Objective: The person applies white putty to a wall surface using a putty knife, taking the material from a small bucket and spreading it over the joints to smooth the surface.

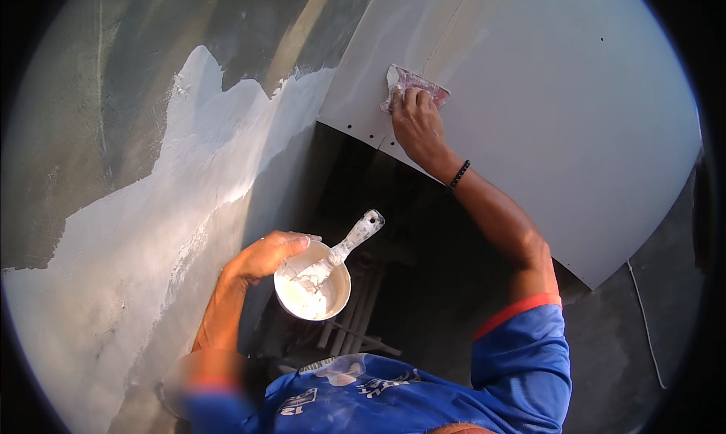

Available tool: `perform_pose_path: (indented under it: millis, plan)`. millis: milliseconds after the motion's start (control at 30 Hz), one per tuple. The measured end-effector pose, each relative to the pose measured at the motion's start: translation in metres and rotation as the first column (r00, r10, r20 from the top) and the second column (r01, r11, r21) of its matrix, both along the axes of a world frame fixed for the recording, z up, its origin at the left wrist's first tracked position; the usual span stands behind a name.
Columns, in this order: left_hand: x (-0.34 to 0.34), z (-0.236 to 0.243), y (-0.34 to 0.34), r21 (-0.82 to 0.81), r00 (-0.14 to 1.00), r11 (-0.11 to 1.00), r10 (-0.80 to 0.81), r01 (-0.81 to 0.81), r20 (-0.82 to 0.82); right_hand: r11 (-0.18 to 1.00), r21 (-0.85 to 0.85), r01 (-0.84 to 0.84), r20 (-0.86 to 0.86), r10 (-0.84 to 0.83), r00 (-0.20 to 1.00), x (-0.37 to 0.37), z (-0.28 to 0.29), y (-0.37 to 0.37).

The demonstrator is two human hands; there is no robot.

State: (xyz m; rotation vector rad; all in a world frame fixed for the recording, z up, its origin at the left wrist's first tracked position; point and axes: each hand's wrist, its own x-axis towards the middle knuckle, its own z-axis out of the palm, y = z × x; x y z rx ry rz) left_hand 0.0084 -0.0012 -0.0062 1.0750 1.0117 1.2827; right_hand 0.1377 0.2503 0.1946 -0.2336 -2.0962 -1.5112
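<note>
Close before the blue-shirted torso (355,404), the left hand (266,257) clasps the side of a round white tub (345,287) holding white paste (304,304) and a tilted, paste-smeared spatula (338,253). Farther up, the right hand (419,129) pinches a flat reddish spreader (434,93) against a large grey-white board (567,131).

- Spreader (418,80): flat, reddish-pink, crusted with white smears, sitting up against the big pale panel (560,139) near its lower left corner.
- Tub (347,289): small, round, off-white, mouth facing the camera, with white paste (306,304) inside.
- Putty knife (342,248): seriously gunked up, blade end down in the tub, handle poking past the rim toward upper right, hole at its tip.
</note>
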Motion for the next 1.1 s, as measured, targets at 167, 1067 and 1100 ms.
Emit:
perform_pose_path:
  millis: [167, 1067, 1100]
  plan:
    - [-0.001, 0.002, 0.0, 0.025, 1.0, 0.999, -0.021, 0.021, -0.003, 0.967, -0.251, -0.052, -0.02, 0.049, 0.999, 0.022, 0.078, -0.06]
    - [0.0, -0.003, 0.001, 0.004, 1.0, 1.0, -0.014, 0.014, 0.023, 0.925, -0.377, -0.052, -0.004, 0.055, 0.998, 0.023, -0.021, -0.032]
    - [-0.002, -0.004, 0.003, 0.01, 0.999, 0.999, -0.032, 0.032, 0.015, 0.884, -0.468, -0.015, 0.015, 0.025, 1.0, 0.026, -0.017, -0.038]
